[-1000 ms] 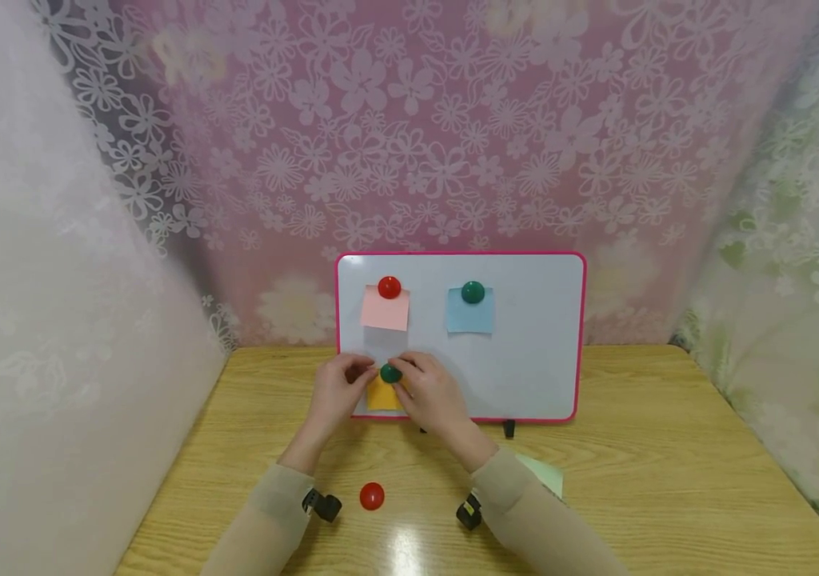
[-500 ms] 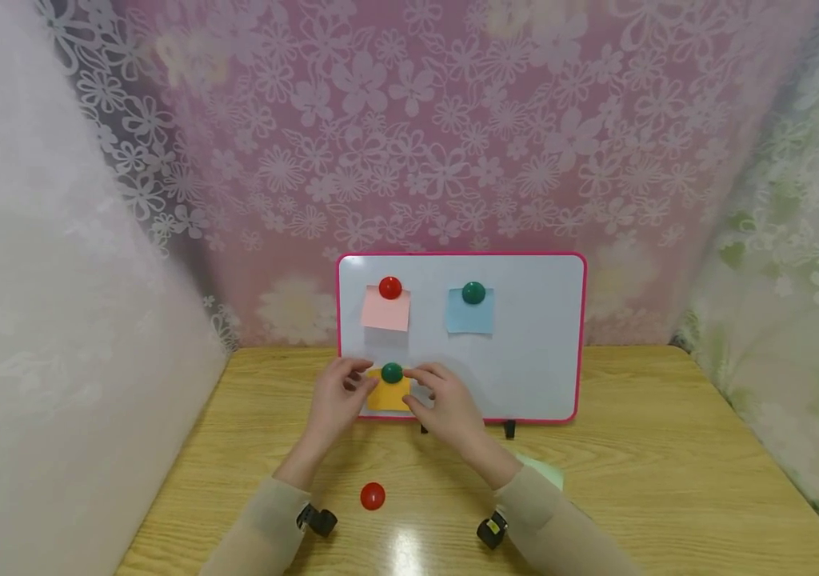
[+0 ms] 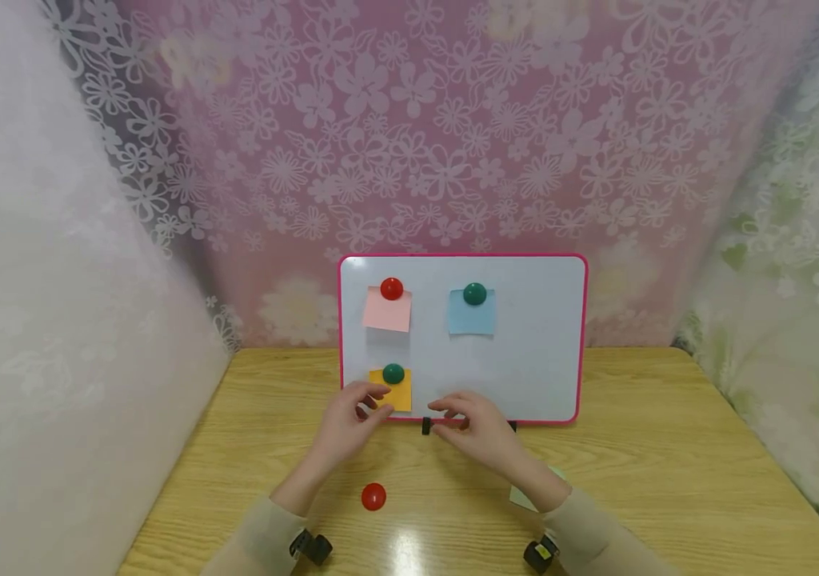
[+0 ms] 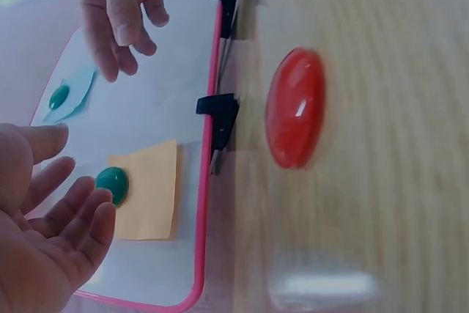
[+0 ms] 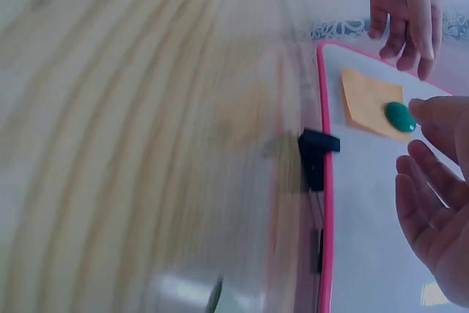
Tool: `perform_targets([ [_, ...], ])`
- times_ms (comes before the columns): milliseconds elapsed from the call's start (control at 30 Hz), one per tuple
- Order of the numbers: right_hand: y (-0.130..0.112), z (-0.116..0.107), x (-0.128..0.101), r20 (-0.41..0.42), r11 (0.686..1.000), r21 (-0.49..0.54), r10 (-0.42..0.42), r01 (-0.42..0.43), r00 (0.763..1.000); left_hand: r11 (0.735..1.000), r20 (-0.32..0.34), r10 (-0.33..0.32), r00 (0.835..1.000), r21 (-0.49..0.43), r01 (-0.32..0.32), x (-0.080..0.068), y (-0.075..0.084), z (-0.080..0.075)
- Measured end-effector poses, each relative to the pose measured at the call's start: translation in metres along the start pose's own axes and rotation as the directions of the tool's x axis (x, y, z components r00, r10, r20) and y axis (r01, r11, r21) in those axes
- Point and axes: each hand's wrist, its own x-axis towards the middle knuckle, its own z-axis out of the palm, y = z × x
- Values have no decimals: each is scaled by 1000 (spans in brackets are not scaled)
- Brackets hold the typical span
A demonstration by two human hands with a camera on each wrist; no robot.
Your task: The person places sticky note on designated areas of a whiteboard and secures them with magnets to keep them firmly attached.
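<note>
Head view: our left hand (image 3: 352, 420) and right hand (image 3: 477, 428) hover empty at the whiteboard (image 3: 525, 360) bottom edge, fingers relaxed; the orange note (image 3: 393, 392) under its green magnet (image 3: 393, 373) sits just above-right of the left one, which is nearer.

Left wrist: fingers (image 4: 69, 214) loosely spread beside the magnet, red magnet (image 4: 294, 118) on the counter (image 4: 396, 144).

Right wrist: palm open, note ahead.

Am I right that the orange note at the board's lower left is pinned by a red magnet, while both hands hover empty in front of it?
Not quite: the magnet on the orange note is green, as the head view shows. Left hand and right hand are indeed empty.
</note>
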Motion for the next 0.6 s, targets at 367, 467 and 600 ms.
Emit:
perform_targets([
  [367,24,-40,-38,188,1000,-9,-22,24,982,1000,314,-26,949,1,27,-27,-1,1],
  [467,32,-53,-49,237,1000,11,-6,3,971,1000,381,-9,925,17,3,-32,-2,-1],
  [600,42,-69,-61,272,999,11,42,-47,961,999,435,-4,900,48,-19,-38,-2,-5],
])
